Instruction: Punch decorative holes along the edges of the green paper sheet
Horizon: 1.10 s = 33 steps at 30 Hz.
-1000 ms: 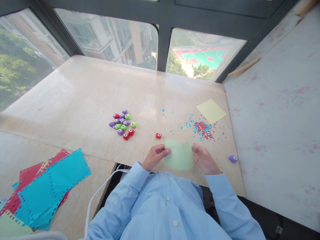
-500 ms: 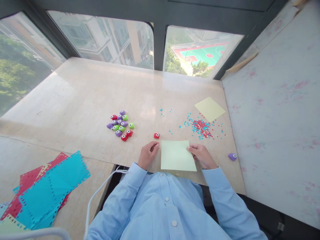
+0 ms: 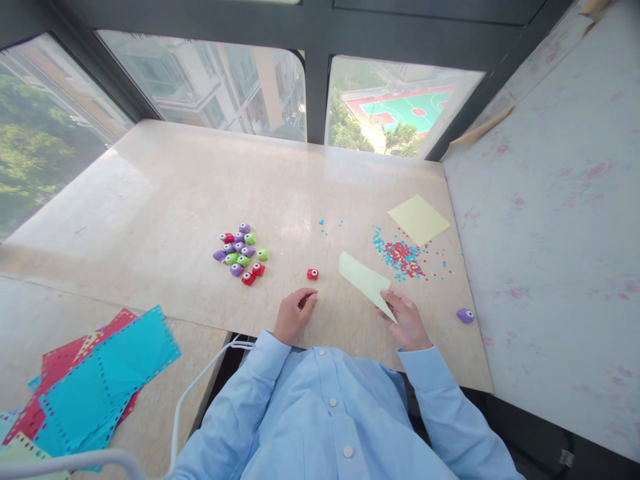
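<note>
Left hand [image 3: 294,313] let go, fingers loosely curled and empty; right hand [image 3: 407,319] alone now pinches the lifted, tilted yellow-green sheet [image 3: 367,283].

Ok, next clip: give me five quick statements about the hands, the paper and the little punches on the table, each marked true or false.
1. The right hand holds a pale yellow-green sheet lifted off the table. True.
2. The left hand grips the same sheet. False: it rests near the table edge, holding nothing, apart from the sheet.
3. A single red punch lies between the left hand and the cluster of punches. True.
4. The purple punch sits inside the cluster. False: it lies alone to the right of the right hand.
5. The confetti is all green. False: it is red and blue, beside a second yellow sheet.
</note>
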Each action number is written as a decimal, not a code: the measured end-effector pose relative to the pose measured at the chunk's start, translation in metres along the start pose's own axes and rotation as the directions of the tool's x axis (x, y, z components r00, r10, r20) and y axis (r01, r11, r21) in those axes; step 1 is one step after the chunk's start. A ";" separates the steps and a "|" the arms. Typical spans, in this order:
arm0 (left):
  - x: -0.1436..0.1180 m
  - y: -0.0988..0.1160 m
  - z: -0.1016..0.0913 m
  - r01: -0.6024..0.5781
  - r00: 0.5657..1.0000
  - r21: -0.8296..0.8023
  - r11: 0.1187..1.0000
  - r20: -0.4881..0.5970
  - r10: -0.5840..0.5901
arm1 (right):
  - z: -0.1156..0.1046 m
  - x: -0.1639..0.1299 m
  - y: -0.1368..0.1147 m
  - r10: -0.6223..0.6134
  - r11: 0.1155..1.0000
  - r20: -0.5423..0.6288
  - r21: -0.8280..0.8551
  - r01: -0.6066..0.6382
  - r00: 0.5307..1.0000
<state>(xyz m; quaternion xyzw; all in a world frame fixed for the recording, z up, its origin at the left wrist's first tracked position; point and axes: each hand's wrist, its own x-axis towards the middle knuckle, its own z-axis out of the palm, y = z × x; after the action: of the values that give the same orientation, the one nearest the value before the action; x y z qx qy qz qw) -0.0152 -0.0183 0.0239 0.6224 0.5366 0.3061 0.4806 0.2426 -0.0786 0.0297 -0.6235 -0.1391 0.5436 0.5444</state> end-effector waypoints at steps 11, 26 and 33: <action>0.019 -0.016 -0.016 -0.198 0.940 0.239 0.951 -0.228 0.253 | 0.003 0.011 -0.020 -0.107 0.890 0.117 -0.432 0.147 0.987; 0.052 -0.028 -0.025 -0.456 0.857 0.423 0.783 -0.031 0.515 | 0.019 0.038 -0.012 -0.101 0.847 0.198 -0.497 0.188 0.975; 0.052 -0.028 -0.025 -0.458 0.855 0.415 0.786 -0.037 0.517 | 0.021 0.042 -0.016 -0.079 0.867 0.216 -0.468 0.174 0.973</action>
<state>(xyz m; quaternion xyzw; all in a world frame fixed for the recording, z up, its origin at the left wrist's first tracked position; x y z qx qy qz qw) -0.0356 0.0369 -0.0005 0.7985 0.4413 0.3518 0.2094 0.2472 -0.0293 0.0243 -0.6744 -0.3625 0.5116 0.3900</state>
